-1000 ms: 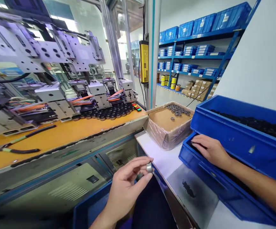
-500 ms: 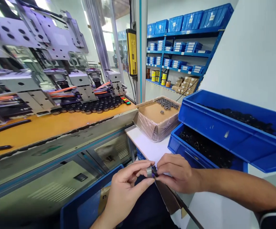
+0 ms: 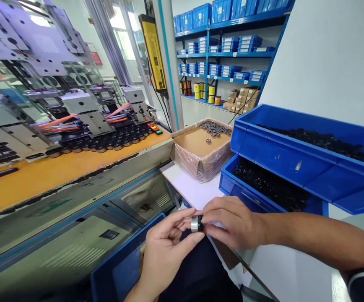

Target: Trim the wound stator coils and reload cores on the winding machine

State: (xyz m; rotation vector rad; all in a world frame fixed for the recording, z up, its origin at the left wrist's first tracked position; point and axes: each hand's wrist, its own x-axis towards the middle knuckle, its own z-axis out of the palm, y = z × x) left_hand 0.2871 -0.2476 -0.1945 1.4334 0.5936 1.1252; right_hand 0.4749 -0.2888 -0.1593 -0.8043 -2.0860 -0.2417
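The left hand point(image 3: 166, 247) is pinching a small metal ring point(image 3: 195, 223) between thumb and fingertips, low in the middle of the view, just in front of the edge of the white tabletop point(image 3: 191, 188). The right hand point(image 3: 232, 222) is meeting it from the other side, its fingers curled and closed against the ring's right face, so both hands are touching the same part. Whether the right fingers are also pressing a dark piece into the ring is too small to tell.

Just beyond the hands, 2 blue bins are sitting stacked on the tabletop: the lower blue bin point(image 3: 232, 188) is lying open with small black parts inside, and the upper blue bin point(image 3: 295, 142) is resting above and behind it, also carrying black parts. To their left, a plastic-wrapped cardboard box point(image 3: 201, 163) is holding a cluster of small metal rings in its far corner. Farther left, an orange machine bed point(image 3: 59, 167) is carrying a row of round dark parts under grey fixtures. Blue shelving point(image 3: 232, 54) with small boxes is standing in the background.
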